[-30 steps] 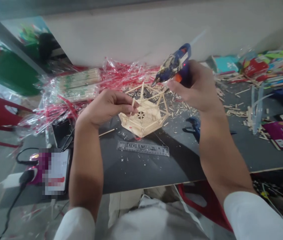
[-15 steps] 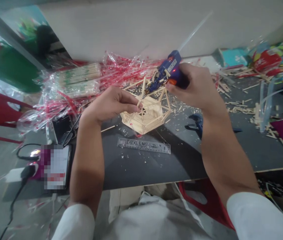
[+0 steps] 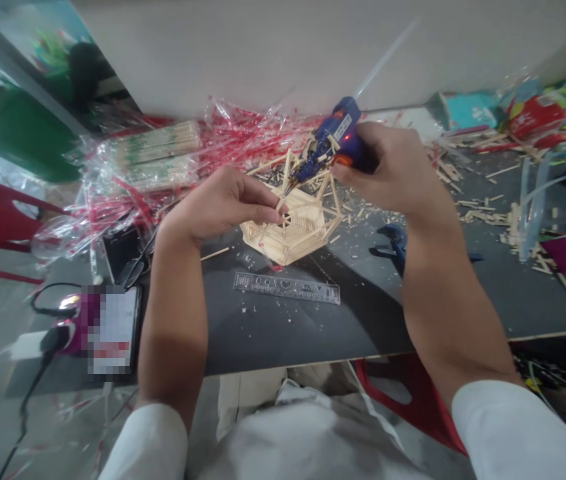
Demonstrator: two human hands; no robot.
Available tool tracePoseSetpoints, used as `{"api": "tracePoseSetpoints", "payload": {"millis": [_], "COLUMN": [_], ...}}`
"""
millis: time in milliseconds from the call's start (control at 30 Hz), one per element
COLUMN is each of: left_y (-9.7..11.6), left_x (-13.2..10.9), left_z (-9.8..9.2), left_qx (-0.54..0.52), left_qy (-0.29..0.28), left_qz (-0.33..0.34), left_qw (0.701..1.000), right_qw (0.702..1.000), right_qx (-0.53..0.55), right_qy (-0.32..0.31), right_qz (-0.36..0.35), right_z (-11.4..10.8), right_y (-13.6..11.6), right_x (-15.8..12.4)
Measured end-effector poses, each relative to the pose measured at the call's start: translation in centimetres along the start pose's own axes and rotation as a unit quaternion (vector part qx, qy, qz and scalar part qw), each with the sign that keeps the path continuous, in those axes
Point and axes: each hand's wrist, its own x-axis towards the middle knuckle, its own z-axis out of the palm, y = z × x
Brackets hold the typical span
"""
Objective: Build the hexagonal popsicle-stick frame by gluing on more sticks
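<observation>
My right hand (image 3: pixel 387 167) is wrapped round the grip of a blue hot glue gun (image 3: pixel 340 127), with a clear glue stick (image 3: pixel 387 57) poking out of its back end. The gun tilts down to the left, its nozzle close to the fingertips of my left hand (image 3: pixel 233 203). Those fingers pinch a short wooden stick (image 3: pixel 281 204); whether the nozzle touches it I cannot tell. Just below both hands sits a many-sided structure of thin wooden sticks (image 3: pixel 295 250), with a few sticks rising from its rim. Part of it is hidden behind my left fingers.
A clear plastic ruler (image 3: pixel 287 288) lies in front of the structure. Blue pliers or cutters (image 3: pixel 393 245) rest near my right forearm. Plastic-wrapped stick bundles (image 3: pixel 157 147) stand at the back left, stick scraps (image 3: pixel 483 217) on the right. A phone (image 3: pixel 113 333) and cables are at the left edge.
The glue gun's nozzle and my left fingertips have shifted only slightly, and the held stick shows more plainly at the nozzle. The whole view has moved a little.
</observation>
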Motion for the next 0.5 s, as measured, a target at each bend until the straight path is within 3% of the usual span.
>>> {"api": "tracePoseSetpoints", "payload": {"millis": [267,500], "left_y": [0.15,0.00], "left_x": [0.09,0.07], "left_z": [0.17,0.17], "left_qx": [-0.007,-0.005], "left_qy": [0.006,0.007], "left_qz": [0.000,0.008], "left_qw": [1.000,1.000], "right_qw": [1.000,1.000], "right_qx": [0.014,0.010], "right_qy": [-0.017,0.020], "right_qz": [-0.001,-0.011], "right_z": [-0.27,0.15], "right_y": [-0.33,0.19], "right_x": [-0.06,-0.02]}}
